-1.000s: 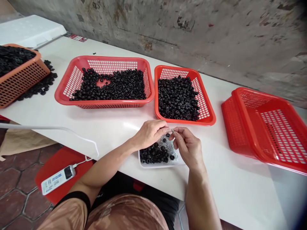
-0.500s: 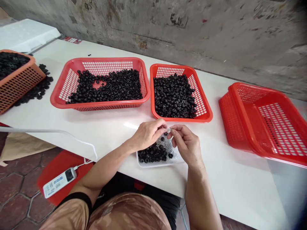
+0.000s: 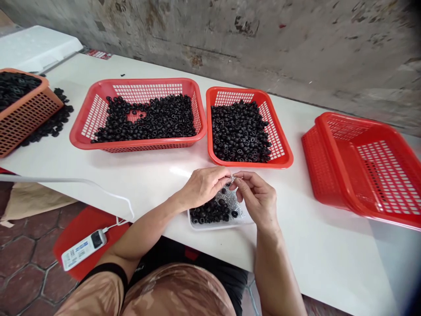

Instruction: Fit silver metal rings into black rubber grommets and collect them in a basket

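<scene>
My left hand (image 3: 207, 185) and my right hand (image 3: 256, 193) meet fingertip to fingertip above a shallow white tray (image 3: 207, 227). Both are closed in a pinch. A tiny shiny bit shows between the fingertips, too small to name. In the tray's left part lie small black rings (image 3: 210, 211). Small silvery pieces (image 3: 235, 202) fill its right part, with a few black rings among them. The hands partly cover the tray's far side.
Behind the tray stand two red baskets (image 3: 138, 144) (image 3: 250, 165) of small black parts. Stacked red baskets (image 3: 342, 193) are at the right. An orange basket (image 3: 29, 116) stands left, beside loose black pieces (image 3: 54, 120). A white cable (image 3: 82, 180) runs to a power bank (image 3: 83, 250) on a red stool (image 3: 70, 232).
The left fingers have shifted slightly at the pinch, and both hands stay over the tray. The whole view has moved very slightly.
</scene>
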`<state>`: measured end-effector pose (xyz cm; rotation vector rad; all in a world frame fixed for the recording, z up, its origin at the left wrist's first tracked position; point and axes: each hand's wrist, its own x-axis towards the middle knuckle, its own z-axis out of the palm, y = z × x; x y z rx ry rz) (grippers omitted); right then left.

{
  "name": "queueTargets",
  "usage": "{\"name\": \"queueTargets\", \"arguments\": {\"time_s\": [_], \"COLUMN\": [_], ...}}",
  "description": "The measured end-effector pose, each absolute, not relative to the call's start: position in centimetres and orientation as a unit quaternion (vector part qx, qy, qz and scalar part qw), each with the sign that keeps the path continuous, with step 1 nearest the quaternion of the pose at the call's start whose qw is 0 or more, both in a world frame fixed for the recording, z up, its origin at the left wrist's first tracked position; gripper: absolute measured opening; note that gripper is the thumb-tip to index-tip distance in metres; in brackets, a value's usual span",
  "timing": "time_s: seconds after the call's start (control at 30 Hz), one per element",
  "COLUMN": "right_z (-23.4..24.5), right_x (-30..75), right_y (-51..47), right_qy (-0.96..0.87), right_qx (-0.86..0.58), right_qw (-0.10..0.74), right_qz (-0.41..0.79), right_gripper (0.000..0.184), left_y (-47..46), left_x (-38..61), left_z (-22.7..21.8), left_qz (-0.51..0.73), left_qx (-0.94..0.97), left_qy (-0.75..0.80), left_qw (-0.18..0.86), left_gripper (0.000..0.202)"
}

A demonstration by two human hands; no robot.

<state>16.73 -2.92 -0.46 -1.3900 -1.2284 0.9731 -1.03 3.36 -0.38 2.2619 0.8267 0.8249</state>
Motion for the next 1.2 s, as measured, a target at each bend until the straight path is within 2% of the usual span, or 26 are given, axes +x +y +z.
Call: {"name": "queueTargets", "arguments": {"time_s": [0.13,0.23,0.33,0.4,0.9,1.1,1.2], "right_z": [-0.7,-0.66,-0.49,-0.35,-0.49,-0.32,-0.34], "right_x": [16.85,16.87,16.86,16.85,17.43,17.39,17.35], "right_y": [-2.94,-2.85,-2.81,-2.84,-2.92,-3.11,-3.15], "right_qy": [-0.509,-0.519,-0.532,-0.538,-0.496,-0.512,-0.525], "right_qx": [-0.584,-0.584,-0.581,-0.579,-0.545,-0.556,-0.569], "right_qw": [0.494,0.474,0.457,0.454,0.471,0.472,0.472], "right_qz": [0.394,0.407,0.413,0.412,0.485,0.453,0.422], "right_gripper": [0.029,0.036,0.036,0.033,0.034,0.029,0.033], "left_y": [3.28,3.18,3.06,2.98,2.87,2.93,2.94], "left_x": [-1.0,-0.76,-0.5,-0.4,-0.37,-0.62,-0.6], "left_z": [-0.35,-0.69,-1.0,-1.06,-0.91,-0.57,-0.62], "left_qz": [0.322,0.341,0.358,0.365,0.402,0.416,0.419], "left_qx": [0.862,0.876,0.886,0.889,0.878,0.865,0.86], "left_qy": [0.295,0.305,0.292,0.278,0.26,0.265,0.271], "left_qw": [0.259,0.152,0.035,0.008,0.009,0.095,0.103], "left_gripper": [0.018,0.021,0.022,0.02,0.02,0.015,0.014]}}
